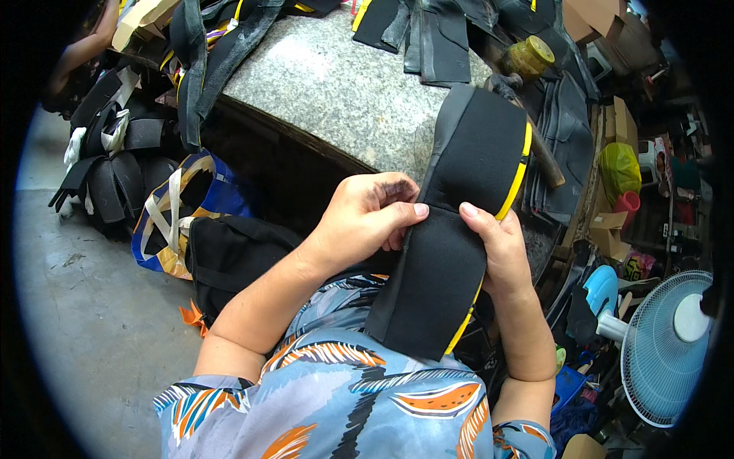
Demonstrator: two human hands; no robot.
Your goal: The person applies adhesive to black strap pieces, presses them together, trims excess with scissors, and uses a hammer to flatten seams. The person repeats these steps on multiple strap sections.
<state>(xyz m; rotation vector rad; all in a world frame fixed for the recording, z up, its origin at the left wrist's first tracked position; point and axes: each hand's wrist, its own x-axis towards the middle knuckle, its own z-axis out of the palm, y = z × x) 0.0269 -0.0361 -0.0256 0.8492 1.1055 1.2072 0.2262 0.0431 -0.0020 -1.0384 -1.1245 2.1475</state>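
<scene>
A long black padded strip with yellow edging along its right side runs from the stone slab down over my lap. A crease or seam crosses its middle. My left hand grips the left edge at that crease, thumb on top and fingers curled beneath. On the yellow-edged side, my right hand pinches the strip with its thumb on the face; the other fingers are mostly hidden behind. Dark smudges mark the left fingers. Just right of the strip's upper end lies a hammer.
The speckled stone slab carries more black pieces at its far side. A yellowish jar stands near the hammer. Black strips drape over the left corner. A blue bag is below left; a fan stands right.
</scene>
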